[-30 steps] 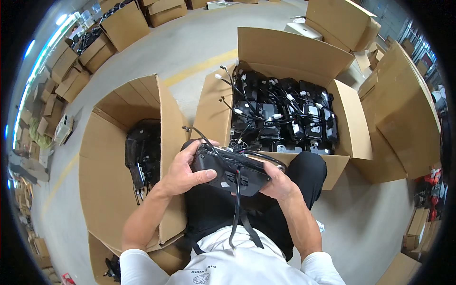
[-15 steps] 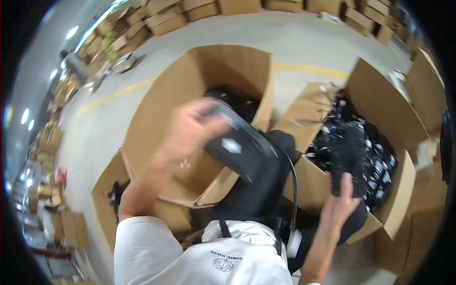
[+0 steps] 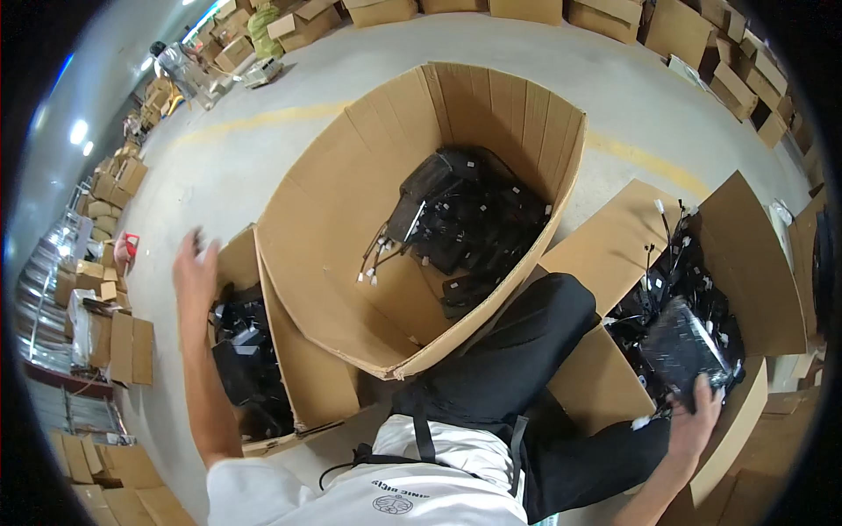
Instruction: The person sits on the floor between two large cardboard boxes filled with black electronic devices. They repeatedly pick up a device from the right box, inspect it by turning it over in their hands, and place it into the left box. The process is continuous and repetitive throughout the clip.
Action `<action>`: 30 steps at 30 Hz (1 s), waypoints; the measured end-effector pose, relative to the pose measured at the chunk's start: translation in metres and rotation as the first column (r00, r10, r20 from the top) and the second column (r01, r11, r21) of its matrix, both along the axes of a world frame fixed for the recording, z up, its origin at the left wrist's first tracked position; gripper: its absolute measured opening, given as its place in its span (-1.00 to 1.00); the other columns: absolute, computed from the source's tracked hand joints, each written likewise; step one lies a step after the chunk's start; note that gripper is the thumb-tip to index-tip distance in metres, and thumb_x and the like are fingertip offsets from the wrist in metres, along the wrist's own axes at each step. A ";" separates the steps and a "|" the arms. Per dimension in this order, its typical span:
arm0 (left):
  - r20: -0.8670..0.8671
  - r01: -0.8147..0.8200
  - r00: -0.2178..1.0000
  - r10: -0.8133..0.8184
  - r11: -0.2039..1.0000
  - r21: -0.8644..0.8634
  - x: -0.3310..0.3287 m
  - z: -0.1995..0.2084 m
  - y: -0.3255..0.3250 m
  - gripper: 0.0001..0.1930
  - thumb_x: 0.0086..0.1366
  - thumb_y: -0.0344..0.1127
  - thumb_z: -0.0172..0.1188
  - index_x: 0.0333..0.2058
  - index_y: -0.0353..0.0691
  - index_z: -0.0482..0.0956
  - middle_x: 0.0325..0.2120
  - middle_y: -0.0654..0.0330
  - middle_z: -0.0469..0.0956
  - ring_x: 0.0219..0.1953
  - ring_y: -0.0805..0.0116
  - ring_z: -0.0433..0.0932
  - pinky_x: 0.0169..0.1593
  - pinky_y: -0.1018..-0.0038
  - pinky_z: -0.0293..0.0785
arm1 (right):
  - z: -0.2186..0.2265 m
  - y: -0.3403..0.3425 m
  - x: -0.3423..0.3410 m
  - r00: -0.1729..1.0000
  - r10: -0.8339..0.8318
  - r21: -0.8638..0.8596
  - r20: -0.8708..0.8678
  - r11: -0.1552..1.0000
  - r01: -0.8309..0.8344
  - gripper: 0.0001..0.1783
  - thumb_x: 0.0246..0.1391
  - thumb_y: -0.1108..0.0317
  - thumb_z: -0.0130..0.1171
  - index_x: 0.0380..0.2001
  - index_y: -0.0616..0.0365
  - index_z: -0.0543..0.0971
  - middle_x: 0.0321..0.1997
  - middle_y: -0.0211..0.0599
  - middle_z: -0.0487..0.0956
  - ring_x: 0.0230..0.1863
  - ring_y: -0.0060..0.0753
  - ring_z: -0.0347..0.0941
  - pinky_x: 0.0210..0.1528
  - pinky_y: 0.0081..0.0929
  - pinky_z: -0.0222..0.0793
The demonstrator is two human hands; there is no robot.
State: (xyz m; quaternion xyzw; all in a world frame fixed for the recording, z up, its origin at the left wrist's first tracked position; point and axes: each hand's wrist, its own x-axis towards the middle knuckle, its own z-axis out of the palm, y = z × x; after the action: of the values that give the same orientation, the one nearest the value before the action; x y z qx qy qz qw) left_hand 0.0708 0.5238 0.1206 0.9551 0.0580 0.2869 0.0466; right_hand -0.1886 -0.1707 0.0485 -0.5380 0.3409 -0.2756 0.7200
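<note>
My left hand [image 3: 195,267] is raised over the far edge of the left cardboard box [image 3: 320,399], fingers apart and nothing in them. Dark flat pieces and a small grey piece [image 3: 248,337] lie inside that box. At the right, my right hand [image 3: 699,414] grips the near edge of a flat black panel [image 3: 682,351] with a shiny, plastic-like surface. This panel lies tilted on a heap of black parts with cables [image 3: 664,226] and white connectors in the right cardboard box [image 3: 579,351]. Between my hands, the big open carton [image 3: 324,228] holds black panels [image 3: 478,219] and loose connectors.
My black-trousered leg [image 3: 517,342] reaches between the big carton and the right box. Raised flaps [image 3: 754,263] stand around the right box. Stacked cartons [image 3: 526,10] line the far side of the grey floor [image 3: 491,44]. A person [image 3: 180,70] is far off at upper left.
My left hand has let go of a dark flat panel and moved left, away from the big carton. My right hand, still on a black panel, appears lower and farther right as the view shifts.
</note>
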 end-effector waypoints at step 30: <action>-0.318 -0.346 0.878 -0.357 -0.016 -0.938 0.315 -0.341 -0.197 -0.61 0.33 -0.20 0.33 0.05 -0.17 0.48 -0.05 0.13 0.61 -0.01 0.16 0.62 0.07 0.02 0.59 | -0.042 -0.023 0.051 0.980 -0.188 -0.045 -0.069 0.982 0.186 -0.66 0.33 0.26 0.14 0.09 0.15 0.48 -0.04 -0.27 0.62 -0.17 -0.37 0.62 -0.35 -0.35 0.60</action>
State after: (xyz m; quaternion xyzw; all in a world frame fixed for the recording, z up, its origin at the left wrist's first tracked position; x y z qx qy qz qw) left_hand 0.3859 0.3272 -0.2204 0.6648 0.2499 -0.0888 0.6984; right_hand -0.1374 -0.1941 0.0065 -0.5269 0.4106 -0.3287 0.6676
